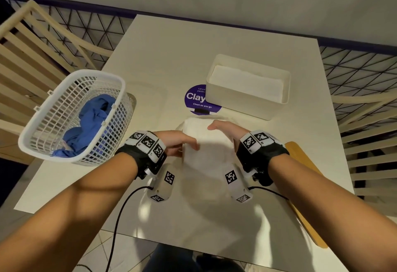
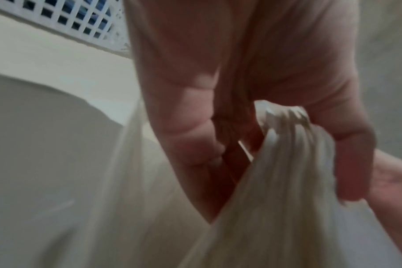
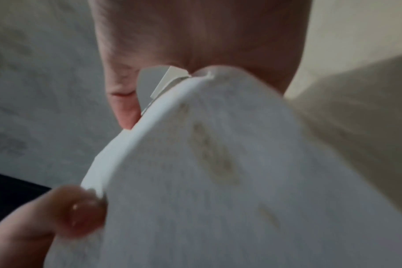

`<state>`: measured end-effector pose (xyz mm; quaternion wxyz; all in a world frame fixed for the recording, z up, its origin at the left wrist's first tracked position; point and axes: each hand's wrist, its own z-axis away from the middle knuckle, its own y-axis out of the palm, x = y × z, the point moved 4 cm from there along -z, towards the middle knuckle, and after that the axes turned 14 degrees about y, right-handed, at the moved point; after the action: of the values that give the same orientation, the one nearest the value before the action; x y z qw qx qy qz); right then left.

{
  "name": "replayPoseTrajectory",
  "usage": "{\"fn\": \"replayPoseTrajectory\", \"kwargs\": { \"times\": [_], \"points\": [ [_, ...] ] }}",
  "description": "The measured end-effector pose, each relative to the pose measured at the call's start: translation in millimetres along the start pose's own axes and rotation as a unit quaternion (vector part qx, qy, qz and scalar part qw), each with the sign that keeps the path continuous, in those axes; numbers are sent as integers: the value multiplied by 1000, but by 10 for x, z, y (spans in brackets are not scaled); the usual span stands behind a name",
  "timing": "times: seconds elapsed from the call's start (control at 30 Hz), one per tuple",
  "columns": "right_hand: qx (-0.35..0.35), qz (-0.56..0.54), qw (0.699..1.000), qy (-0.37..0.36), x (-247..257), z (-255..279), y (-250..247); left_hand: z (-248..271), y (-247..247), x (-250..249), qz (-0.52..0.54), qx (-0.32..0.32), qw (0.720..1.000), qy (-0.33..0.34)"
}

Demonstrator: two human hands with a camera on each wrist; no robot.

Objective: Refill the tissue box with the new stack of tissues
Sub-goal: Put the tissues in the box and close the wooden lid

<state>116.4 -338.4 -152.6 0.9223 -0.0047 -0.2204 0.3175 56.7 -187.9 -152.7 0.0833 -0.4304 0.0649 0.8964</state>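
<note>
We held the new stack of tissues (image 1: 206,142) with both hands — left hand (image 1: 178,142) and right hand (image 1: 225,130) each curled round a side — just in front of the open tissue box (image 1: 247,104), which already showed white tissue inside; loading remained. Left of the box sat a basket (image 1: 43,117) — nothing blocked the way.
</note>
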Motion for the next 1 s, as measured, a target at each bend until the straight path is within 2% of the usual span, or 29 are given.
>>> {"fn": "replayPoseTrajectory", "kwargs": {
  "times": [0.17,0.27,0.3,0.33,0.4,0.5,0.63,0.77,0.83,0.9,0.93,1.0],
  "points": [
    [24,-3,1000,8,21,-60,20,40,-63,-74,-63,20,998,18],
    [12,41,999,19,-27,-315,-44,36,-50,-168,-22,42,997,61],
    [21,30,999,18,-54,-544,-92,34,-49,-206,3,39,996,79],
    [31,28,999,5,-42,-542,-90,27,-56,-239,23,30,995,94],
    [36,36,998,-27,29,-203,-11,34,-72,-309,33,20,992,116],
    [69,36,992,-95,53,71,26,63,-116,-406,-19,2,992,121],
    [91,57,986,-129,12,-77,28,153,-125,-628,-134,-4,986,103],
    [72,49,985,-152,42,-16,84,173,24,-836,-285,44,955,75],
    [73,55,983,-159,40,9,116,136,92,-868,-390,76,917,45],
    [69,65,980,-173,14,10,138,104,126,-849,-503,92,859,16],
    [69,63,980,-175,-20,-5,139,78,128,-832,-526,90,845,10],
    [87,68,980,-165,-106,96,176,113,135,-829,-539,78,838,15]
  ]
}}
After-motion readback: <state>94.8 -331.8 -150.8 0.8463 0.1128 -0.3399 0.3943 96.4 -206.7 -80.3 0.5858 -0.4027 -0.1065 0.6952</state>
